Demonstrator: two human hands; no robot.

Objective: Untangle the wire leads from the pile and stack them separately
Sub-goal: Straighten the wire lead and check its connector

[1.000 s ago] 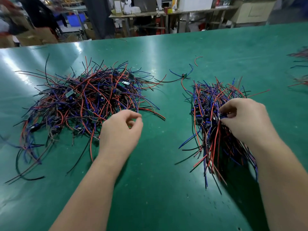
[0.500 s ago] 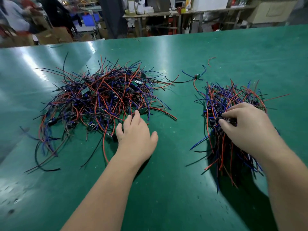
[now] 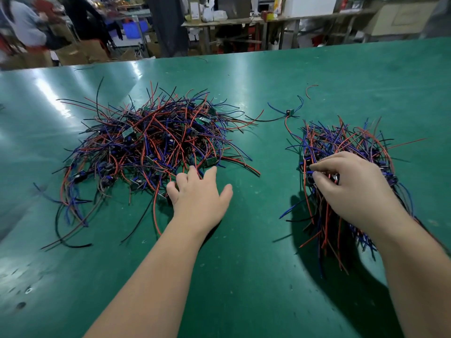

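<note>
Wire leads: two heaps on the green table [image 3: 244, 276]. The tangled pile [image 3: 156, 142] at left is the larger; the sorted stack [image 3: 341, 140] at right has roughly parallel strands. One single lead [image 3: 289, 112] lies apart, behind the gap between them.

Left hand [image 3: 200, 198]: fingers spread, nearly straight, tips touching the tangled pile's near edge, holding nothing.

Right hand [image 3: 351, 189]: thumb and curled fingers pinch dark parts of the sorted stack at its left-middle.

Both showing bare: left hand [image 3: 199, 193], right hand [image 3: 351, 189]; forearms running bare down to the lower frame edge.
</note>
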